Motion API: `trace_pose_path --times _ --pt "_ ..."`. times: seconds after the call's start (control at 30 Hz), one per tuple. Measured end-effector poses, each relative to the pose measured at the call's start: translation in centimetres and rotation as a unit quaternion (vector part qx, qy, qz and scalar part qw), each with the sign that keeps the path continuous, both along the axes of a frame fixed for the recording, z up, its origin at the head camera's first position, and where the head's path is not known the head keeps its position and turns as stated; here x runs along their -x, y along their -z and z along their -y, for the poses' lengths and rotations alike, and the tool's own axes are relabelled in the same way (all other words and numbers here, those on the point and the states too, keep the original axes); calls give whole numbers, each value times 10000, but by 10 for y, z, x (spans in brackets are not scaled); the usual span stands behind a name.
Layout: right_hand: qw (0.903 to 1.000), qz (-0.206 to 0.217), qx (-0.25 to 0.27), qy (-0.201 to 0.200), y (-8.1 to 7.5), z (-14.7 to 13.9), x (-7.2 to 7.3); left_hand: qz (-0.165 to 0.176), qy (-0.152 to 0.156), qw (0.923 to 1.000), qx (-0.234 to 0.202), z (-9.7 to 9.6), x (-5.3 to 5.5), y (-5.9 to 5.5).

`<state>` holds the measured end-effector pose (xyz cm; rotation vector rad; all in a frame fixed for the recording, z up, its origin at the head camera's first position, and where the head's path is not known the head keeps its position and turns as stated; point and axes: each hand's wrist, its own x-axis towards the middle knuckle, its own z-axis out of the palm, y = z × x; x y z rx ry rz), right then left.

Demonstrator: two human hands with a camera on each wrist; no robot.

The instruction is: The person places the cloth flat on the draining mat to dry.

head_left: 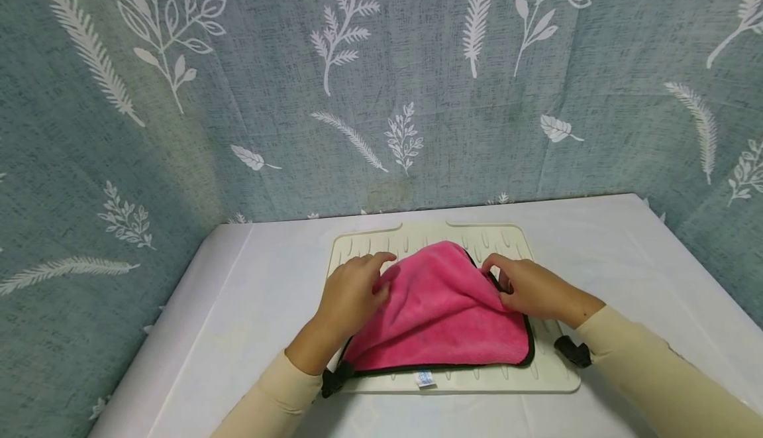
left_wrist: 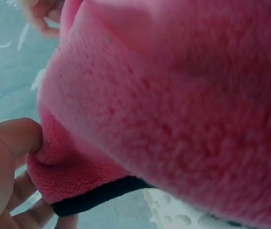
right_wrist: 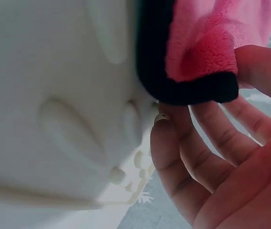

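Observation:
A pink plush cloth (head_left: 441,319) with black edging lies bunched over a cream ribbed mat (head_left: 554,372), its far part raised in folds. My left hand (head_left: 356,292) pinches the cloth's left side; in the left wrist view the thumb (left_wrist: 23,136) presses on the pink pile above a black-edged corner, with fingers behind it. On the other side my right hand (head_left: 533,287) pinches the cloth's right edge. The right wrist view shows the thumb (right_wrist: 259,67) on the pink face and the fingers under the black trim (right_wrist: 188,92), close beside the mat.
A white-covered table (head_left: 256,312) holds the mat, whose far rim has a notch. Grey-green fabric with white leaf prints (head_left: 381,93) hangs behind and at both sides. A small white label (head_left: 425,378) sticks out at the cloth's near edge.

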<state>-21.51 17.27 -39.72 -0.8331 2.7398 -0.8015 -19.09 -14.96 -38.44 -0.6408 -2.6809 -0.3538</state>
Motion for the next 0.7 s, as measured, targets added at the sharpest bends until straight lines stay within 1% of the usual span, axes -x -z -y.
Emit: trace_pose_path --times 0.07,0.17,0.23,0.33,0.43,0.5,0.53,0.57,0.63,0.7 --pt "10000 -59 1 69 -1 0 0 1 -50 10000 -45 -1 -2 1" --pt "9995 -166 51 255 -2 2 0 245 -181 9995 -59 -2 -5 2" --pt "9985 -258 172 447 -3 4 0 423 -304 9986 -15 -2 -5 2" --pt "9953 -547 440 666 -2 6 1 705 -443 9965 20 -2 -3 3" --pt "9918 -899 569 707 -1 7 -1 1073 -548 9927 61 -2 2 3" --pt "9909 -1099 519 572 1 7 -3 1403 -638 9879 176 -3 6 2" --pt "9916 -1112 452 476 1 8 -5 1556 -677 9851 282 -4 8 2" --pt "9926 -1102 377 342 1 8 -7 1713 -732 9817 393 -5 9 1" --pt "9945 -1011 240 104 0 9 -10 2061 -861 9726 650 -8 11 1" --pt "9960 -877 132 -51 -2 9 -12 2316 -908 9643 904 -9 12 1"
